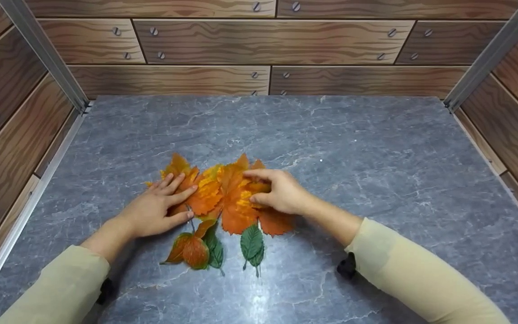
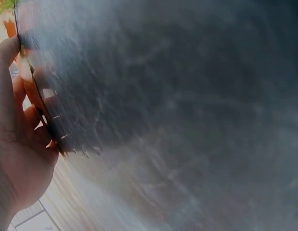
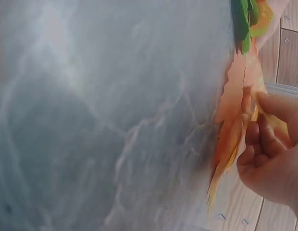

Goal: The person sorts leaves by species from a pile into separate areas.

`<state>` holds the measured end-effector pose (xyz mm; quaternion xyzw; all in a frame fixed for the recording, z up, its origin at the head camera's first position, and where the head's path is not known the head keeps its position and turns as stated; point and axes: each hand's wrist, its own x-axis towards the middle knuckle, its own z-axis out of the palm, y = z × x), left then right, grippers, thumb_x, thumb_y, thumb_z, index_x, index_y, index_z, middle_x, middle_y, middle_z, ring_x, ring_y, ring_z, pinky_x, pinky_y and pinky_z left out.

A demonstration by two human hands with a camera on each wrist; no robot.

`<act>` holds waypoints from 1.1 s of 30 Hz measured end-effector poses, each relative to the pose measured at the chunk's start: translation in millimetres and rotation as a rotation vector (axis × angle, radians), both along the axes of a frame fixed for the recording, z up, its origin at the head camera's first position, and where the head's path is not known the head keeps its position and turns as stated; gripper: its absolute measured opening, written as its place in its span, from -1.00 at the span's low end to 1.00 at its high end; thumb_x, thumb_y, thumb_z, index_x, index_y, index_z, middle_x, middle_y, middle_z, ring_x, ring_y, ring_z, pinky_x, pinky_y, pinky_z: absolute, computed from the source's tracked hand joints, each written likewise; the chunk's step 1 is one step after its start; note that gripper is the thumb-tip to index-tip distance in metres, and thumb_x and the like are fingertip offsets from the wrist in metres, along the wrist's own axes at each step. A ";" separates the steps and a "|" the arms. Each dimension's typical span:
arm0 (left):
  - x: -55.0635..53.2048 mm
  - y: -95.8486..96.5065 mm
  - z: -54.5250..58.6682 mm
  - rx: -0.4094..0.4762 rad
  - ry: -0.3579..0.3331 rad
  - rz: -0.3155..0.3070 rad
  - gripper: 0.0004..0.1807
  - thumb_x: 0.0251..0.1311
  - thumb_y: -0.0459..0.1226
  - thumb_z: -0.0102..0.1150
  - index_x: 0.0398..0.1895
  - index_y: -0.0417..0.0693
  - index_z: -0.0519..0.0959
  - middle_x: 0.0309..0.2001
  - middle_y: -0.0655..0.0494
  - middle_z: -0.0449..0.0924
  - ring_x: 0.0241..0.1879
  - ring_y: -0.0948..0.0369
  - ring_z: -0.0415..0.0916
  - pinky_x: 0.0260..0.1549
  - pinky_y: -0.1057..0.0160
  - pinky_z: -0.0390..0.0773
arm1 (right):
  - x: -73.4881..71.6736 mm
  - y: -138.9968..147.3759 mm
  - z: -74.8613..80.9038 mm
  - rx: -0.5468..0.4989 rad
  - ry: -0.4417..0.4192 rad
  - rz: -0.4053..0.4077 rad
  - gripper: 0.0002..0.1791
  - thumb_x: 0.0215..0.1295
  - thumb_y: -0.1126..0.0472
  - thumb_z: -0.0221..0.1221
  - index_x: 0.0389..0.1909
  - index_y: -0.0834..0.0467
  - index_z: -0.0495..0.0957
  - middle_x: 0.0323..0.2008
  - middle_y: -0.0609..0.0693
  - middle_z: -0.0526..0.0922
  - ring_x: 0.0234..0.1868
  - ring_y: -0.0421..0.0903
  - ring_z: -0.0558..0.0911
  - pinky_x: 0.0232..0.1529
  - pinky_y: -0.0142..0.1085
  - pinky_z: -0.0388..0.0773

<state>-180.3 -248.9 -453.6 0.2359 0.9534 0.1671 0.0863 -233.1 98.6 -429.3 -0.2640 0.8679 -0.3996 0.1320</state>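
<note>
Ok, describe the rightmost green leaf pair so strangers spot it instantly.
On the grey tabletop, find the big orange leaves. In the head view, the green leaf pair sits at their lower edge. Unlike the green leaves left of it, it has no small orange leaves alongside.

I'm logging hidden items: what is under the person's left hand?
Orange-yellow leaves lie under the left hand, showing around and between its fingers. Whether they run beneath its palm is covered and cannot be seen.
</note>
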 end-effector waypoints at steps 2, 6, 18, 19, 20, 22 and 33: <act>-0.1 0.1 -0.1 -0.001 -0.001 0.001 -0.21 0.52 0.31 0.00 0.68 0.23 0.23 0.71 -0.10 -0.12 0.67 -0.21 -0.23 0.55 -0.34 -0.09 | 1.0 -0.7 1.2 -0.051 -0.010 -0.034 -0.30 0.31 0.27 0.47 0.48 0.06 0.53 0.37 0.10 0.60 0.24 0.05 0.64 0.25 -0.08 0.60; -0.1 -0.3 -0.6 -0.003 0.002 0.000 -0.20 0.51 0.32 -0.01 0.68 0.23 0.23 0.71 -0.09 -0.12 0.67 -0.21 -0.23 0.56 -0.33 -0.09 | 2.9 -3.4 1.6 -0.171 -0.059 -0.085 -0.28 0.34 0.32 0.44 0.51 0.08 0.48 0.40 0.13 0.55 0.15 0.03 0.69 0.11 -0.16 0.68; -0.9 -0.5 -0.9 0.011 -0.003 -0.008 -0.21 0.53 0.28 0.01 0.69 0.23 0.21 0.71 -0.10 -0.14 0.67 -0.21 -0.24 0.56 -0.31 -0.09 | 7.2 -7.6 0.0 -0.356 -0.078 -0.169 -0.03 0.34 0.39 0.41 0.69 -0.07 0.20 -0.59 -0.10 0.28 -0.65 -0.26 0.26 -0.59 -0.47 0.38; -0.8 -0.5 -1.0 0.011 -0.002 -0.009 -0.21 0.53 0.28 0.01 0.69 0.23 0.21 0.71 -0.10 -0.14 0.67 -0.21 -0.24 0.56 -0.31 -0.09 | 7.6 -7.7 0.0 -0.357 -0.065 -0.169 -0.05 0.36 0.38 0.40 0.69 -0.09 0.20 -0.57 -0.10 0.33 -0.64 -0.25 0.27 -0.58 -0.46 0.40; -0.5 -0.6 -0.9 0.011 -0.001 -0.009 -0.21 0.53 0.28 0.01 0.69 0.23 0.21 0.71 -0.10 -0.14 0.67 -0.21 -0.24 0.56 -0.31 -0.10 | 7.7 -7.7 -0.5 -0.357 -0.047 -0.170 -0.08 0.38 0.37 0.39 0.68 -0.10 0.22 -0.49 -0.10 0.44 -0.61 -0.24 0.31 -0.56 -0.46 0.43; -0.4 -0.9 -1.1 0.011 0.001 -0.009 -0.21 0.53 0.28 0.01 0.69 0.23 0.21 0.71 -0.09 -0.14 0.67 -0.21 -0.24 0.56 -0.31 -0.10 | 8.0 -7.8 -1.3 -0.362 -0.016 -0.160 -0.18 0.43 0.37 0.35 0.64 -0.06 0.31 -0.27 0.00 0.66 -0.53 -0.21 0.46 -0.47 -0.44 0.54; -2.0 -2.2 -3.1 0.014 0.010 -0.017 -0.21 0.52 0.27 0.03 0.68 0.23 0.22 0.71 -0.09 -0.14 0.67 -0.21 -0.23 0.56 -0.33 -0.08 | 10.0 -12.2 -2.1 -0.257 0.035 -0.139 -0.56 0.41 0.23 0.40 0.28 0.16 0.69 0.13 0.11 0.71 -0.19 -0.07 0.71 -0.17 -0.27 0.72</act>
